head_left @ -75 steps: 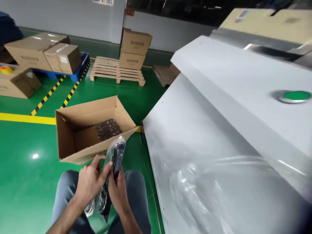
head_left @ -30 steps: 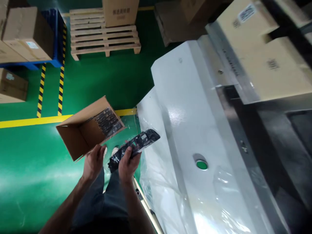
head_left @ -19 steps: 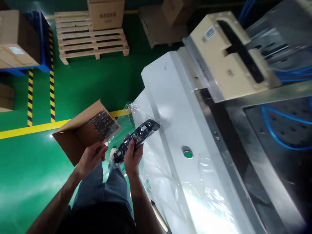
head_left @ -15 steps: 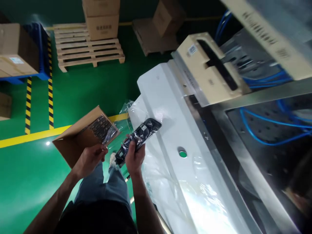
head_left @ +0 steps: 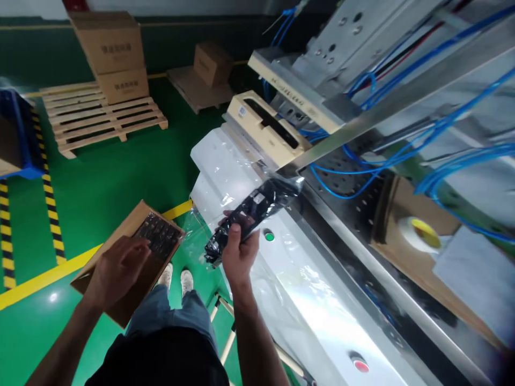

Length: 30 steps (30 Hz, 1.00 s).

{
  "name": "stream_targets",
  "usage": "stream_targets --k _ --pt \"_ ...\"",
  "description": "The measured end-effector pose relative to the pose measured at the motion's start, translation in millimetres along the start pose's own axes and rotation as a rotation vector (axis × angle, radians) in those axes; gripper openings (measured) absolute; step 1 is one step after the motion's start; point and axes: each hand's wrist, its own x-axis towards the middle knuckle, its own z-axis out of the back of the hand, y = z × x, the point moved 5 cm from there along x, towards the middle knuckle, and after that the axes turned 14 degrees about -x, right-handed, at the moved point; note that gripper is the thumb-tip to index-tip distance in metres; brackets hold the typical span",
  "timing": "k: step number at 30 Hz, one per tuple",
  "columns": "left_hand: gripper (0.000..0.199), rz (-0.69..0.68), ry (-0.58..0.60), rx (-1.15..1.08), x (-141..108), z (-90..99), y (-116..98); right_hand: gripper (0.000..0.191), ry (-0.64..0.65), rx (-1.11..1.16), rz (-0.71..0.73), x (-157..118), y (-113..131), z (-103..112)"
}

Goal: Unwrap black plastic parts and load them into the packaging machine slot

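My right hand (head_left: 240,252) grips a long black plastic part (head_left: 251,209) in a clear bag, thumb on top and fingers underneath. The part is tilted, its far end up and to the right over the white machine panel (head_left: 217,155). A pale label shows through the film. My left hand (head_left: 120,268) is over the near side of a cardboard box (head_left: 115,241), fingers loosely bent and a little blurred, with nothing visible in them. Inside the box, several dark wrapped pieces (head_left: 159,236) lie in rows at the far end.
On the panel are a green button (head_left: 269,235) and a red button (head_left: 361,365). A beige slotted block (head_left: 265,126), blue air hoses (head_left: 341,171) and a tape roll (head_left: 420,234) lie to the right. A wooden pallet (head_left: 108,120) with cartons stands behind.
My left hand has let go of the clear film and moved left over the box. The right hand has carried the bagged part to the right. The view has shifted, showing more of the machine.
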Motion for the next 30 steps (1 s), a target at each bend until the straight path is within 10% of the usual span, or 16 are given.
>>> stream_targets --k 4,8,16,24,30 --pt "0.029 -0.506 0.232 0.210 -4 -47.6 -55 0.039 -0.026 -0.056 -0.004 -13 20 -1" --pt "0.025 -0.536 0.357 0.305 6 -70.5 -63 0.037 0.036 -0.102 0.012 -21 36 -2" --pt "0.017 -0.446 0.421 0.108 9 -67.4 -64 0.030 0.060 -0.202 -0.008 -16 46 15" --pt "0.028 -0.721 0.442 0.327 4 -72.6 -79 0.032 0.022 -0.191 -0.048 -22 43 15" --pt "0.027 -0.712 0.614 0.156 -22 -41.1 -65 0.045 -0.060 -0.003 -0.252 2 8 35"
